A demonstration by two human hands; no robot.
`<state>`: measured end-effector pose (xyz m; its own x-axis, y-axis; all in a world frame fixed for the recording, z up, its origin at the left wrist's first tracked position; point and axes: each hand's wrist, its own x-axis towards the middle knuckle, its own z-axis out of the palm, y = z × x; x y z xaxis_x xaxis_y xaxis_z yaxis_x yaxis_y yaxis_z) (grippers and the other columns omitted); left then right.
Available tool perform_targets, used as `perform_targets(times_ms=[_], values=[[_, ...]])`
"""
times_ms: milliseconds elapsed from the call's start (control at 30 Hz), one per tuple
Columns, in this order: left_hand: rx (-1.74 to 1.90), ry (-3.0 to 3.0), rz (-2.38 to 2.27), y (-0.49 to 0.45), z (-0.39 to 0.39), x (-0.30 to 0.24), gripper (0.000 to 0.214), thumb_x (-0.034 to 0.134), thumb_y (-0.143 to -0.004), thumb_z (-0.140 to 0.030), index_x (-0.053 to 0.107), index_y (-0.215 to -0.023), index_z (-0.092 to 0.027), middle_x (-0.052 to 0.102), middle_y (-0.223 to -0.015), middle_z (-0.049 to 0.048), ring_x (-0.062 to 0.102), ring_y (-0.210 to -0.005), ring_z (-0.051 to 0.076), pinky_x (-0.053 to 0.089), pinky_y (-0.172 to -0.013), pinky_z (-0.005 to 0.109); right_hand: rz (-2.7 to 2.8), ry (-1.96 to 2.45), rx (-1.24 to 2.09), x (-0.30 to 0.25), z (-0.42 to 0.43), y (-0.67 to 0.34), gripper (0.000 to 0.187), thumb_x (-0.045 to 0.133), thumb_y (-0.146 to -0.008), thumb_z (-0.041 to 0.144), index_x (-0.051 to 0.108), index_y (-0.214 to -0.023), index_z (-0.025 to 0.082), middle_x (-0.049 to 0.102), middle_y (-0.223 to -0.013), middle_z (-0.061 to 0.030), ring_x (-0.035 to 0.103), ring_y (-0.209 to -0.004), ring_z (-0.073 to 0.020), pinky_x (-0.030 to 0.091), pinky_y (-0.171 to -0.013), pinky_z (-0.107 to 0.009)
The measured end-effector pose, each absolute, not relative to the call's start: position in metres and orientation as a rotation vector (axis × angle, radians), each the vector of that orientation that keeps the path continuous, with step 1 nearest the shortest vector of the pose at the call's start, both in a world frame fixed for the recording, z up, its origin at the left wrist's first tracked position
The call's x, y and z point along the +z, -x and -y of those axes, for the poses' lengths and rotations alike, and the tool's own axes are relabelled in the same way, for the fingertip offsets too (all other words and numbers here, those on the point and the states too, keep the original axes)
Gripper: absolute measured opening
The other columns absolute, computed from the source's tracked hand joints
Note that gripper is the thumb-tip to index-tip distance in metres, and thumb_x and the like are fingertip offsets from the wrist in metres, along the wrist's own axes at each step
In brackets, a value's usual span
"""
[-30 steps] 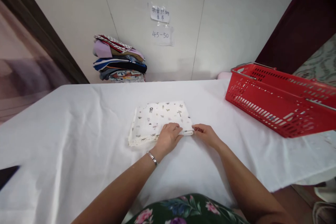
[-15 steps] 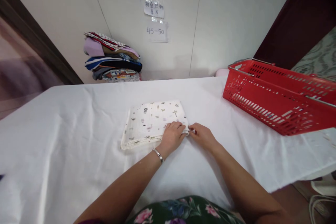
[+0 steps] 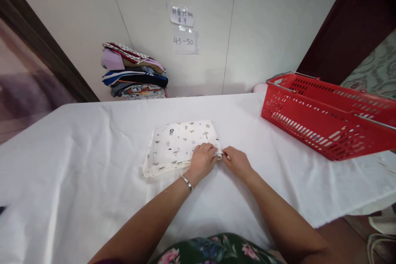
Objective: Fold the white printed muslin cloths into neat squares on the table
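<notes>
A folded white cloth (image 3: 179, 142) with a small print of plants and animals lies in several layers on the white-covered table. My left hand (image 3: 203, 157) rests palm down over its near right part, fingers laid on the top layer and thumb by the front edge. At the near right corner, the thumb and fingers of my right hand (image 3: 236, 161) are closed in a pinch on the cloth's edge. Both hands are close together there, and the fingertips of the right one are partly hidden.
A red plastic basket (image 3: 309, 121) with metal handles stands on the right of the table (image 3: 102, 165). Behind the far edge, a stack of folded fabrics (image 3: 134, 70) rises against the wall. Two paper notes (image 3: 184, 41) are taped to that wall.
The camera view has shifted slightly. Both hands stay at the cloth's near right corner, with the right fingers a little closer in on the edge.
</notes>
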<state>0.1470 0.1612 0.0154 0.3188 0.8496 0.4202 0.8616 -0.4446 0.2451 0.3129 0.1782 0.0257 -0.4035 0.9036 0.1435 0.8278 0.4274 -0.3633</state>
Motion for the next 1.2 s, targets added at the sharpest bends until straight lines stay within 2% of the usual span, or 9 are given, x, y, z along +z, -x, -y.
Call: perform_targets(times_ms=[267, 500, 1200], values=[[-0.757, 2.623, 1.548, -0.151, -0.159, 0.020, 0.019, 0.053, -0.082, -0.020, 0.056, -0.101, -0.023, 0.058, -0.099, 0.0039, 0.050, -0.094, 0.020, 0.038, -0.081, 0.037, 2.365, 1.501, 0.332, 0.025, -0.178, -0.315, 0.014, 0.045, -0.085, 0.020, 0.054, -0.074, 0.020, 0.058, -0.076, 0.0012, 0.051, -0.068, -0.0114, 0.027, -0.058, -0.024], [-0.664, 2.567, 1.543, -0.154, -0.165, 0.018, 0.014, 0.048, -0.085, -0.020, 0.056, -0.096, -0.023, 0.059, -0.095, 0.0041, 0.051, -0.092, 0.020, 0.037, -0.078, 0.036, 2.390, 1.531, 0.320, 0.025, -0.179, -0.314, 0.017, 0.044, -0.086, 0.020, 0.052, -0.071, 0.020, 0.057, -0.073, 0.0006, 0.050, -0.066, -0.0117, 0.025, -0.056, -0.024], [-0.716, 2.546, 1.606, -0.161, -0.169, 0.017, 0.013, 0.051, -0.078, -0.017, 0.058, -0.089, -0.020, 0.060, -0.091, 0.0045, 0.050, -0.090, 0.021, 0.038, -0.079, 0.037, 2.357, 1.497, 0.334, 0.023, -0.180, -0.313, 0.016, 0.044, -0.084, 0.021, 0.051, -0.069, 0.020, 0.057, -0.071, 0.0006, 0.048, -0.066, -0.0120, 0.026, -0.057, -0.024]])
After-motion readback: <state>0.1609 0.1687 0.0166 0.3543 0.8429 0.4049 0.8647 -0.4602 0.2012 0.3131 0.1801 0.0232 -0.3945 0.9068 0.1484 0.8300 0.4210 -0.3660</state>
